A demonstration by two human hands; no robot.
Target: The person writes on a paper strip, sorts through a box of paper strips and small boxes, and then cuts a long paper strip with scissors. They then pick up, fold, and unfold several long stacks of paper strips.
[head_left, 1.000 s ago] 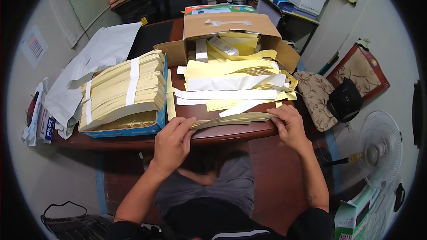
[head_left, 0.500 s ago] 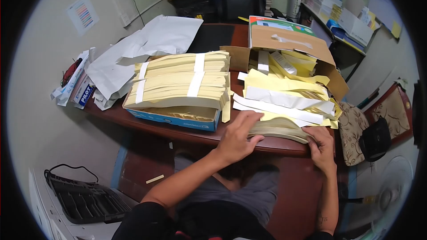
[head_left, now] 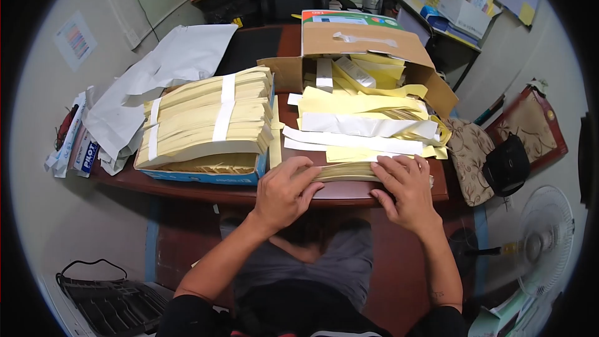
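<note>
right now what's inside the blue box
The blue box holds banded yellow paper strips, heaped above its rim, with more yellow paper visible through the front gap. What lies deeper is covered and can't be seen.

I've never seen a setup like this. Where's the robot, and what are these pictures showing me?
There is no robot here: these are a person's two bare hands. Every picture comes from one camera worn on the person's head, looking forward and down.

The left hand has its thumb and fingers around one end of a thin stack of pale yellow strips. The right hand lays its fingers over the other end.

The stack is at the near edge of the table. Beyond it are loose white strips and an open cardboard box. To the left, a blue box holds more yellow strips with white bands across them.
</note>
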